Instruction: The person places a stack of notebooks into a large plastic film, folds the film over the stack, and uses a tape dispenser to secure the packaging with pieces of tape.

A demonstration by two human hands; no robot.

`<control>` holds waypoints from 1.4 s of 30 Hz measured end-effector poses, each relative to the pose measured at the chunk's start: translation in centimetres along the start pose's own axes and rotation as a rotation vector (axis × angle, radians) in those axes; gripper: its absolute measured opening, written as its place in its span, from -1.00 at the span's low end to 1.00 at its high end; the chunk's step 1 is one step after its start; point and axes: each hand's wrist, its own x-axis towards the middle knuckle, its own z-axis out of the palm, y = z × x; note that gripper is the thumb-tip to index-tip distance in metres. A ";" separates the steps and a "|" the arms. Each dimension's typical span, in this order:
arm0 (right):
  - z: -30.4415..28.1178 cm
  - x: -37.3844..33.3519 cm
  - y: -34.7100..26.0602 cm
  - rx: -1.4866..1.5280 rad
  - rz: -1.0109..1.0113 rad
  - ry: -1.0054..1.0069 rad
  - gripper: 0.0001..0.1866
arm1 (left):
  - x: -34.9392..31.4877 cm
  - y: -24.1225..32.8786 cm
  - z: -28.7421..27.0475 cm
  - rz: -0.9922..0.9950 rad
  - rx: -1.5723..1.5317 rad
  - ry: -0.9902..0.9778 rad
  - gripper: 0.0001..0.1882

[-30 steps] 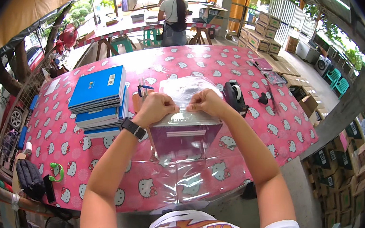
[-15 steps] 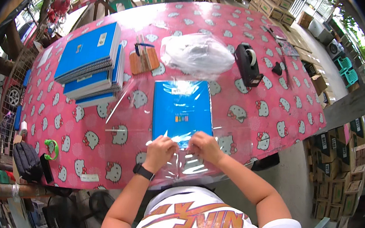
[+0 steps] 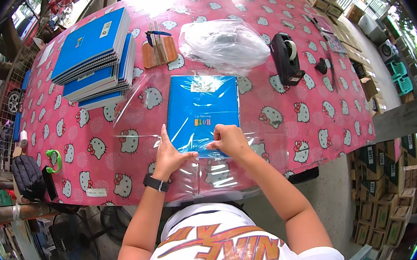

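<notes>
A blue spiral notebook [image 3: 202, 99] lies flat before me on a sheet of clear plastic film [image 3: 138, 122], which spreads out past its sides and its near edge. My left hand [image 3: 169, 156] rests at the notebook's near left corner, thumb stretched along the near edge and fingers pointing up the spiral side; it is open. Over the lower right part of the cover, my right hand [image 3: 228, 141] is closed, its curled fingers pressing down near the edge. Whether film is pinched in them is hidden.
Left stands a stack of blue spiral notebooks [image 3: 92, 47]. Beyond the notebook are a wooden holder with pens and tools [image 3: 159, 51], a crumpled clear plastic bag [image 3: 225, 43] and a black tape dispenser [image 3: 288, 62]. A green-banded item [image 3: 54, 161] and a dark bag [image 3: 29, 177] are at lower left.
My left hand has opened from a pinch and spread along the notebook's corner. The right hand has moved up onto the cover. The view has shifted slightly.
</notes>
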 end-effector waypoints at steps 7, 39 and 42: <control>-1.1 2.4 0.7 0.123 0.233 -0.208 -0.68 | 0.0 2.0 0.2 -0.131 0.046 0.032 0.35; -9.5 6.6 3.0 0.554 -0.071 -0.614 -0.75 | -0.1 1.8 -0.2 -0.136 0.052 0.068 0.29; -5.4 5.7 -3.9 0.057 -0.383 -1.027 -0.71 | -0.1 2.3 -0.5 -0.158 0.030 0.028 0.31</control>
